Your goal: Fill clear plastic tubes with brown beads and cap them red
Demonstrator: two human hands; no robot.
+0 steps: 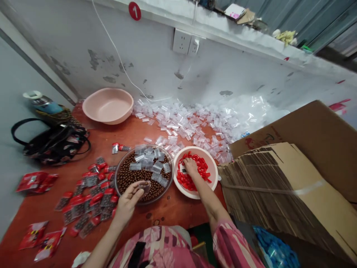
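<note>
My left hand [131, 199] pinches a small clear plastic container [144, 188] over the near edge of a dark round basin. That basin [118, 186] holds many small brown balls [126, 169], with several clear containers [147, 160] lying on top. In a pale pink bowl [213, 178] to the right lie many red caps [202, 163]. My right hand [190, 166] reaches down among them; its fingertips are partly hidden, so what they hold, if anything, does not show. Left of the basin spreads a pile of filled clear containers with red caps [96, 190].
Loose clear containers [184, 123] are heaped along the wall. An oval pink basin [108, 106] stands at the back left, near a black handbag [55, 141]. Red packets [36, 181] lie at the left. Flattened cardboard boxes [264, 197] crowd the right side.
</note>
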